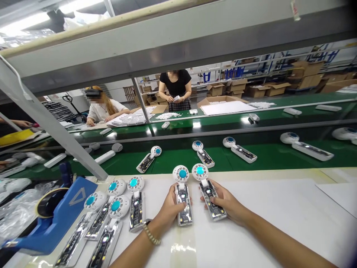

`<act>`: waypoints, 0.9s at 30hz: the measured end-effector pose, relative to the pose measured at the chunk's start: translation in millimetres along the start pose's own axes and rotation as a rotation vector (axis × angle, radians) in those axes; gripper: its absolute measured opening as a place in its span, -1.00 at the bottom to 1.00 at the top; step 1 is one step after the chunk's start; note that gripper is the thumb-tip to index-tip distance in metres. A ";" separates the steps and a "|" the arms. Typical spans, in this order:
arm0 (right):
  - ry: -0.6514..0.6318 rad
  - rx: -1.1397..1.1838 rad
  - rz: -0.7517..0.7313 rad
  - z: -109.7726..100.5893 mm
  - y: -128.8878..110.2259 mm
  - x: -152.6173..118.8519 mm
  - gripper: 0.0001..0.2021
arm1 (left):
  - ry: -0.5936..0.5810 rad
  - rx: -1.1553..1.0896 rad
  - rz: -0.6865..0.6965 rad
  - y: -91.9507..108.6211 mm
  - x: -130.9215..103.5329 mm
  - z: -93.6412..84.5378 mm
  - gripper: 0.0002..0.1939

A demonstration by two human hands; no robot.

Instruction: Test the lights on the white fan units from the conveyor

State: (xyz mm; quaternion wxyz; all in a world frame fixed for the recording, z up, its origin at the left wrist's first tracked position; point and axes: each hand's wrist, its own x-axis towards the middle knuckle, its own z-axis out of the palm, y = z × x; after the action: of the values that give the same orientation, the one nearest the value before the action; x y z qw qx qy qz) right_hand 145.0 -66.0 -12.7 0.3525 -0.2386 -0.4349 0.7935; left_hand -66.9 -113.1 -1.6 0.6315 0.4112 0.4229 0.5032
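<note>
My left hand is wrapped round the clear-fronted handle of a small white handheld fan, thumb on its front. Its round vented head with a blue centre points away from me. In my right hand is a second handheld fan of the same kind, tilted a little, with my thumb pressed on the handle. Circuit boards show through both handles, and a small light glows on each. Left of my left hand, another handheld fan lies on the white work surface, beside several more like it.
A blue tape dispenser stands at the left by clear plastic bags. Beyond the work surface, a green conveyor belt carries several fans. A slanted metal post and an overhead beam frame the view. Two co-workers sit or stand across.
</note>
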 end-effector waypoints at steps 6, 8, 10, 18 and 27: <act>0.053 0.041 0.008 2.3 -1.3 1.4 -0.30 | -0.028 -0.011 0.017 1.9 -0.1 0.2 -0.31; 0.064 0.043 0.003 2.7 -0.7 1.2 -0.32 | -0.017 -0.011 0.017 1.5 0.1 -0.1 -0.29; 0.076 0.048 -0.011 2.8 1.1 1.3 -0.35 | 0.001 -0.021 0.009 0.1 0.5 -0.5 -0.27; 0.080 0.047 -0.019 -1.0 8.0 4.4 -0.30 | 0.026 -0.002 -0.023 -3.1 1.0 -2.4 -0.29; 0.067 0.035 0.007 -3.3 6.5 2.3 -0.29 | 0.026 -0.045 -0.024 1.5 0.7 -0.1 -0.32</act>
State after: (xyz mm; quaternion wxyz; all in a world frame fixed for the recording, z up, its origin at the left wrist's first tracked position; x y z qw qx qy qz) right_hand 143.5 -64.9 -20.1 0.3683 -0.2603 -0.4082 0.7937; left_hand -67.3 -112.1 -0.3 0.6409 0.3853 0.4248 0.5102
